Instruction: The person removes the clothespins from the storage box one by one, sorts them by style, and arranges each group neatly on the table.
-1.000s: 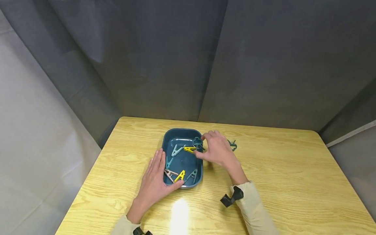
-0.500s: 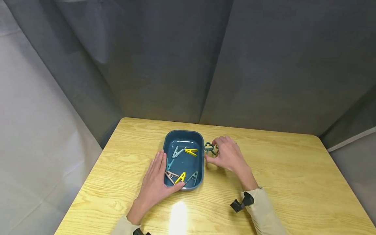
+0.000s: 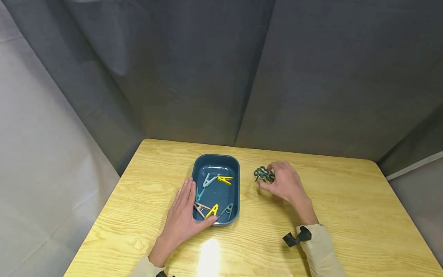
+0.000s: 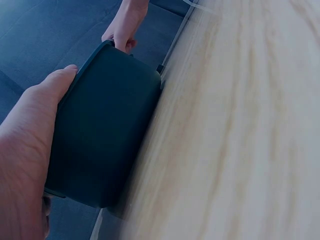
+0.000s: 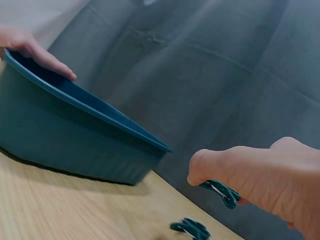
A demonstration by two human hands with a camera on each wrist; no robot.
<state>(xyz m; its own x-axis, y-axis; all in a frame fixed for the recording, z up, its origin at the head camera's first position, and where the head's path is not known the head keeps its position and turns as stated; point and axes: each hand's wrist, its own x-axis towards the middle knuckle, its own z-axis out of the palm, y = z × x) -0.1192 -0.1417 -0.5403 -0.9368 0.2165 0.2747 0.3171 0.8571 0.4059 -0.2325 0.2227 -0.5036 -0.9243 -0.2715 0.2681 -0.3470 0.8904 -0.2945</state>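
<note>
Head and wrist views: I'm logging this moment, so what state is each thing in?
Bin: upright on the table, open-topped
Clips in the bin: lying loose, six visible
Held green clip: pinched in the right hand, off the table
Other green clip: lying on the table, outside the bin
Left hand: resting on the bin's rim, fingers straight
Curtain: hanging in folds
</note>
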